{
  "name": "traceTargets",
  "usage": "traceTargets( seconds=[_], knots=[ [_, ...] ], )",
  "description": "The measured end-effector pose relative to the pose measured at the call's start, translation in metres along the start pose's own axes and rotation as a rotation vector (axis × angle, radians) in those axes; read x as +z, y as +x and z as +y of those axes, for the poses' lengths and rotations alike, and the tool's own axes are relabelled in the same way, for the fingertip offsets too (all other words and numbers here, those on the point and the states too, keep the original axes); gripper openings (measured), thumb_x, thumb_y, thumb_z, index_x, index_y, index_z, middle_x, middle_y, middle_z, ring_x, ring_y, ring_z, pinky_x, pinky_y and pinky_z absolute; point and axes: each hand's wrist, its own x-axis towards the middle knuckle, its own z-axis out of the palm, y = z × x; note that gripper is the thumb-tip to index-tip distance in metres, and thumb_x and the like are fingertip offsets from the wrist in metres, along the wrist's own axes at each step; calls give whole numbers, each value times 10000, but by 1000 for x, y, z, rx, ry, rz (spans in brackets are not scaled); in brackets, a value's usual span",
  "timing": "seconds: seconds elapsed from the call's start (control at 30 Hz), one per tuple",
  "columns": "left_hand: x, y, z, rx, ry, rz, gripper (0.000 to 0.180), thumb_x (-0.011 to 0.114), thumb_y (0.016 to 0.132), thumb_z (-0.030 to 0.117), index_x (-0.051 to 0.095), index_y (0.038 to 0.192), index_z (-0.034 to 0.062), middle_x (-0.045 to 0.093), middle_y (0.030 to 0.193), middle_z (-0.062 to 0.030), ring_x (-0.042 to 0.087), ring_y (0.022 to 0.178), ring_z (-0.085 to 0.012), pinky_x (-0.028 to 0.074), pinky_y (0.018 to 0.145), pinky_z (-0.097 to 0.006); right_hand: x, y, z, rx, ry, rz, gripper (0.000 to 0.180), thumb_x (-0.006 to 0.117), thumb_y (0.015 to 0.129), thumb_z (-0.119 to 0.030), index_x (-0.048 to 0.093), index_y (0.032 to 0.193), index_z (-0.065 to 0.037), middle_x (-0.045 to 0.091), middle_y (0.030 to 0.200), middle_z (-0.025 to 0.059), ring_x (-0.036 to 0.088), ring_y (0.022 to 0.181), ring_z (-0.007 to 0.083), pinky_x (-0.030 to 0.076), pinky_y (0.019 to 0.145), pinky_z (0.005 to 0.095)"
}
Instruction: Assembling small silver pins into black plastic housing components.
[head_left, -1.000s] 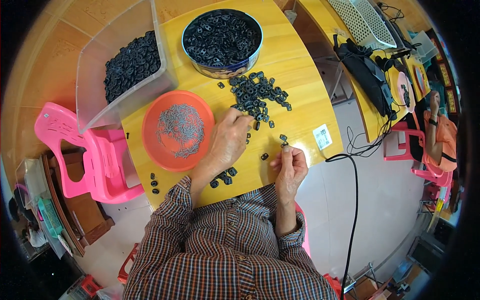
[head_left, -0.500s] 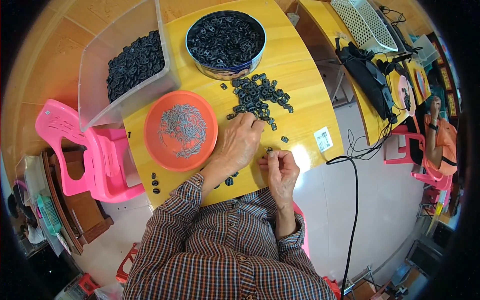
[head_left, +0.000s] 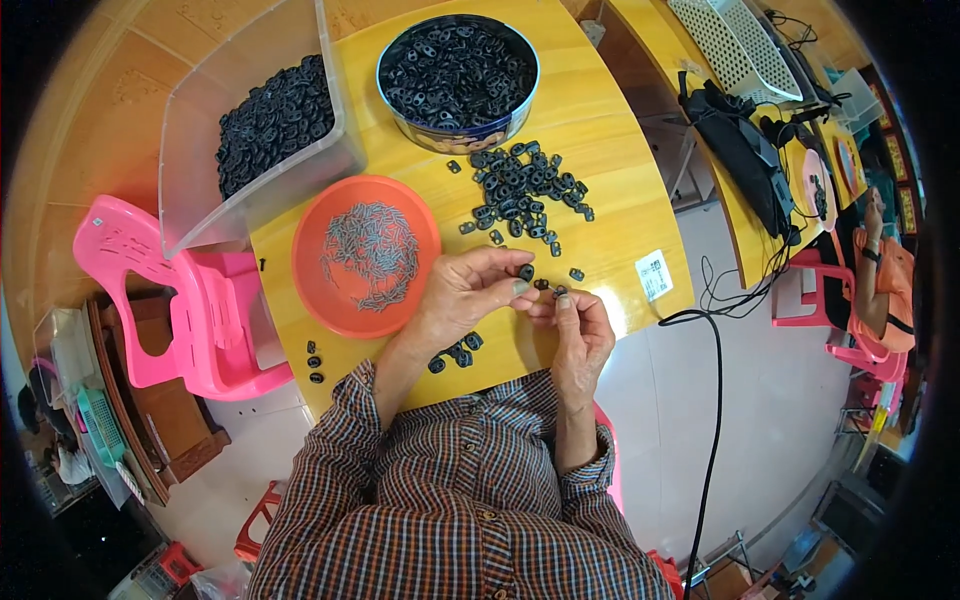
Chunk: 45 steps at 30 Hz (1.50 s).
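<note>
My left hand [head_left: 455, 300] pinches a small black two-holed plastic piece [head_left: 526, 272] between thumb and forefinger. Close beside it, my right hand [head_left: 580, 345] is closed with its thumb on another small black piece [head_left: 561, 291]. A further dark bit [head_left: 541, 284] shows between the two hands; which fingers hold it I cannot tell. Beyond my hands lies a loose heap of black two-holed pieces [head_left: 520, 185] on the yellow table [head_left: 610, 160]. An orange bowl [head_left: 305, 290] with many thin grey pins [head_left: 370, 250] stands left of my left hand. Several black pieces [head_left: 457, 354] lie near my left wrist.
A round tin [head_left: 455, 140] and a clear plastic bin [head_left: 190, 190], both full of black pieces, stand at the back. A pink chair [head_left: 190, 330] is at the left. A black cable [head_left: 718, 400] hangs at the right. Another person [head_left: 885, 285] sits at far right.
My left hand has drawn back from the heap toward me, and a black piece now shows in its fingertips. My right hand has shifted slightly to the right.
</note>
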Motion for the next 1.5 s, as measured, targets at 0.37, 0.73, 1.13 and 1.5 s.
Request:
traceTargets(
  seconds=[0.37, 0.73, 1.13, 1.5],
  knots=[
    [0, -9, -2, -70, -51, -37, 284, 559, 896, 26, 554, 1169, -50, 663, 861, -126, 667, 768, -172, 561, 703, -271, 5, -6, -6, 64, 74, -65, 117, 516, 935, -84, 550, 938, 28, 642, 867, 99, 619, 708, 127, 522, 657, 250],
    [4, -10, -12, -19, -13, 26, 181, 514, 939, 86, 592, 1027, -52, 646, 752, -92, 649, 648, -148, 544, 574, -244, 11, -11, -10, 46, 7, -81, 97, 525, 931, -80, 553, 930, 13, 633, 841, 69, 582, 704, 96, 495, 669, 237],
    [7, -12, -12, -40, -15, 108, 180, 517, 937, 87, 585, 1042, -43, 643, 741, -97, 641, 610, -139, 549, 551, -242, 16, -11, -5, 16, -55, -4, 89, 554, 917, -86, 556, 911, 3, 617, 834, 43, 552, 724, 71, 468, 681, 212],
    [4, -12, -15, -71, 26, 41, 273, 533, 912, 26, 554, 1178, -34, 663, 827, -102, 653, 705, -129, 550, 646, -243, 13, -8, 1, 5, -75, -2, 94, 554, 919, -86, 557, 916, 8, 618, 846, 40, 548, 751, 60, 459, 707, 202]
  ],
)
